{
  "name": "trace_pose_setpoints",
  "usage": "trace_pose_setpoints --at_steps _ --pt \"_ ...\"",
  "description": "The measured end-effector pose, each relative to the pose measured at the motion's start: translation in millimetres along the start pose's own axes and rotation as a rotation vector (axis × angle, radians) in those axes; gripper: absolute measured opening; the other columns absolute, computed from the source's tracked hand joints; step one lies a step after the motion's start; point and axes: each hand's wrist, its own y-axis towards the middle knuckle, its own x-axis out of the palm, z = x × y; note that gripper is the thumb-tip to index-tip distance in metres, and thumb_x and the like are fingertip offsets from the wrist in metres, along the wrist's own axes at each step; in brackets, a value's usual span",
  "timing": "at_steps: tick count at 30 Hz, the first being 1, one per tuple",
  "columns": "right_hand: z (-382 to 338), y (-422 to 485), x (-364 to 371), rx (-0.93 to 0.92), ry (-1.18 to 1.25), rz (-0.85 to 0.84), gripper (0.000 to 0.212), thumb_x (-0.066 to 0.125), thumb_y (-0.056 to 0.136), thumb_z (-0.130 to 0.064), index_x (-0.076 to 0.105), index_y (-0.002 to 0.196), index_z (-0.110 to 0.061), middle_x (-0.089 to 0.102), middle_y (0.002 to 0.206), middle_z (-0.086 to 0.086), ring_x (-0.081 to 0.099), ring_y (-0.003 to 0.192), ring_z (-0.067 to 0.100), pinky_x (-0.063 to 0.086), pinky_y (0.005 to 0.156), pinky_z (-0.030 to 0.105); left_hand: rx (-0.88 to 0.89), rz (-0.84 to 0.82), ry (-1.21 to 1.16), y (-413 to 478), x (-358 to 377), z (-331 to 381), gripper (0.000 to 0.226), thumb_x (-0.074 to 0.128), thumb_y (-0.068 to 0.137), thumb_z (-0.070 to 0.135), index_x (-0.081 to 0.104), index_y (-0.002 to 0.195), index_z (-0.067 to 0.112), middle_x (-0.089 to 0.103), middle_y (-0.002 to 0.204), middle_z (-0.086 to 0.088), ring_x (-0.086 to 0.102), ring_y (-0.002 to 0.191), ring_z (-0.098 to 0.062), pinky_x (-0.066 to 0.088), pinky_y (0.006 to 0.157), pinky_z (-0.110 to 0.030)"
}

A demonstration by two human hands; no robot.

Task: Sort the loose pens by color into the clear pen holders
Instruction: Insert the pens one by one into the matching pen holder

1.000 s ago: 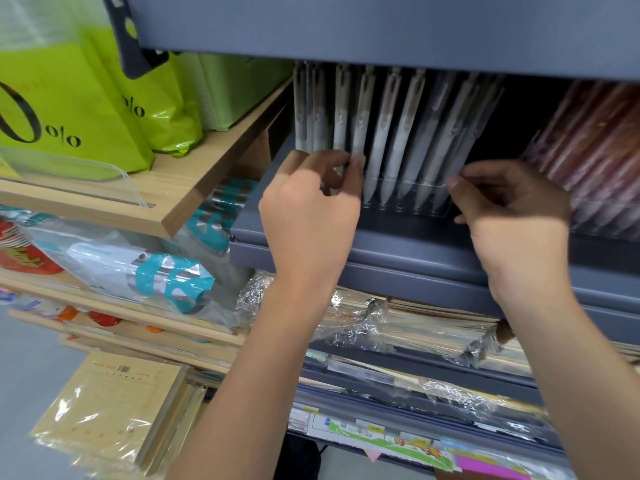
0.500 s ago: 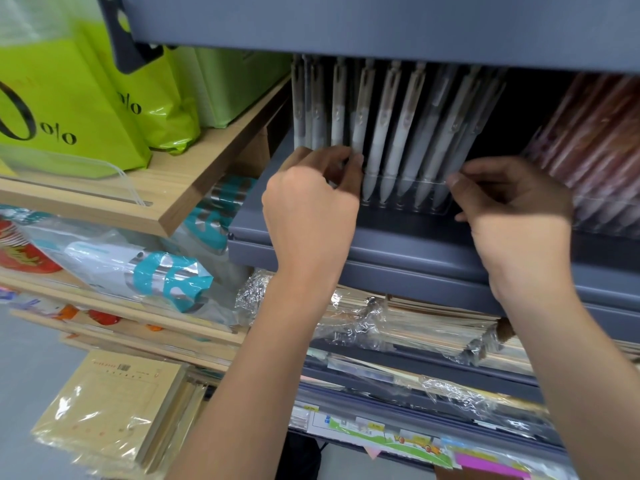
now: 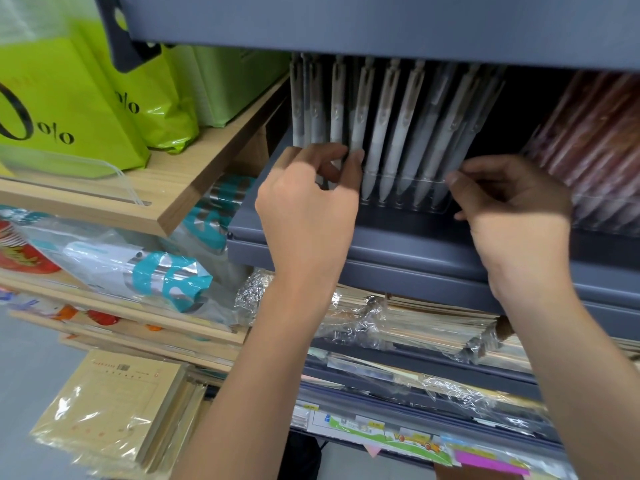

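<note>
Several white-grey pens (image 3: 384,126) stand in a row in a clear pen holder (image 3: 415,190) on a grey shelf (image 3: 415,237). My left hand (image 3: 308,209) is at the holder's left end, its fingers and thumb pinching the lower part of one white-grey pen (image 3: 358,109) in the row. My right hand (image 3: 512,209) is at the holder's right end with fingers curled on its clear front edge. A second clear holder with reddish pens (image 3: 595,140) stands further right, blurred.
A grey shelf board (image 3: 381,22) overhangs the pens from above. Green bags (image 3: 69,109) stand on a wooden shelf (image 3: 194,174) to the left. Wrapped paper stacks (image 3: 415,323) fill the shelves below, and yellow pads (image 3: 110,410) lie at lower left.
Both hands stay at the holder's ends. My left hand has shifted very slightly upward along the pens; the right hand has hardly moved.
</note>
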Motion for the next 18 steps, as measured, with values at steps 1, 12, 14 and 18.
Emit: trace_pose_setpoints --at_steps 1,12,14,18 --pt "0 0 0 0.0 0.001 0.001 0.009 0.072 0.081 -0.028 0.067 0.08 -0.036 0.07 0.075 -0.017 0.066 0.073 0.009 0.059 0.072 0.041 0.011 0.011 -0.012 -1 0 3 0.01 0.075 0.085 0.028 0.079 0.088 0.02 0.067 0.077 0.005 0.055 0.067 -0.007 0.041 0.065 -0.016" --pt "-2 0 1 0.014 0.01 0.006 0.013 0.071 0.081 -0.024 0.066 0.077 -0.035 0.068 0.072 -0.015 0.065 0.071 0.009 0.059 0.073 0.043 0.032 -0.089 0.064 -2 10 14 0.015 0.07 0.088 0.027 0.08 0.097 0.02 0.073 0.087 -0.004 0.065 0.075 -0.029 0.051 0.07 -0.04" --pt "-2 0 1 0.014 0.01 0.005 0.014 0.071 0.081 -0.024 0.066 0.077 -0.036 0.068 0.072 -0.016 0.065 0.071 0.01 0.059 0.073 0.043 0.037 -0.085 0.07 -2 12 15 0.014 0.07 0.088 0.027 0.08 0.095 0.02 0.072 0.085 -0.004 0.065 0.072 -0.029 0.051 0.067 -0.039" --pt "-2 1 1 0.024 0.009 0.011 0.014 0.071 0.081 -0.024 0.066 0.076 -0.036 0.068 0.072 -0.016 0.065 0.071 0.01 0.059 0.073 0.044 0.03 -0.067 0.047 -2 14 13 0.013 0.071 0.087 0.025 0.08 0.094 0.019 0.073 0.084 -0.004 0.065 0.071 -0.029 0.051 0.067 -0.039"
